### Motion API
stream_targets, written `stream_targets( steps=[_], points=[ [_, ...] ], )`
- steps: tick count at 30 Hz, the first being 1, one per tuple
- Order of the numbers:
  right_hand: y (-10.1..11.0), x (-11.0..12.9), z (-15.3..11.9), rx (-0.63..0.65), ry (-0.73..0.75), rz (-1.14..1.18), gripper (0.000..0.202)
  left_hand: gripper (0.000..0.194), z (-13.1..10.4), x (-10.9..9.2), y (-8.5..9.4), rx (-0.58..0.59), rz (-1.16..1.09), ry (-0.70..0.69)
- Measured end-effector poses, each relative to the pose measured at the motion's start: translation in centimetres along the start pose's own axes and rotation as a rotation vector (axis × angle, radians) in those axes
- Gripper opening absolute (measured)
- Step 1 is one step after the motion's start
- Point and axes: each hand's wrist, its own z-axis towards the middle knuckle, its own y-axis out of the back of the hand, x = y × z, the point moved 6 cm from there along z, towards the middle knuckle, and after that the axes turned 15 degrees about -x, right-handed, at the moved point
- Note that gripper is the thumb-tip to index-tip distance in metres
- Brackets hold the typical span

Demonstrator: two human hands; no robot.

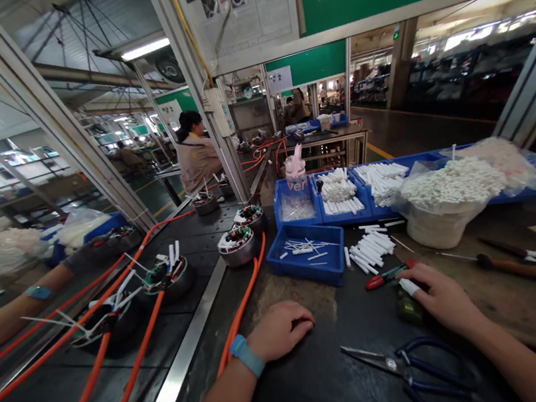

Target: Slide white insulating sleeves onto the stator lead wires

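My left hand [283, 330], with a blue band at the wrist, rests on the dark table with its fingers curled; whether anything is in them is hidden. My right hand [436, 297], a white wrap on one finger, touches the end of a red and green marker [390, 275] lying on the table. A dark green object [409, 307] sits under that hand, partly covered. Scissors [392, 364] with dark blue handles lie open between the hands. A blue tray [309, 272] with thin white tubes stands beyond my left hand, and a pile of short white tubes [370, 249] lies beside it.
Blue bins [345, 215] and a tub of white pieces [438, 232] line the back. A soldering iron [514, 266] lies right. At left, orange cables [247, 298] run to round motor parts [239, 252] on the conveyor, where another person's gloved hand [98, 248] reaches in.
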Motion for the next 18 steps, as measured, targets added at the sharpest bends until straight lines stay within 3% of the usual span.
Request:
stream_targets(
  steps=[11,18],
  points=[
    [0.3,0.5,0.1,-0.022,-0.018,0.033,0.03,0.021,0.1,0.6,-0.7,-0.06,0.055,-0.061],
    [4.0,4.7,-0.9,-0.068,-0.062,0.343,0.039,0.021,0.2,1.4,-1.2,-0.186,0.148,-0.055]
  ],
)
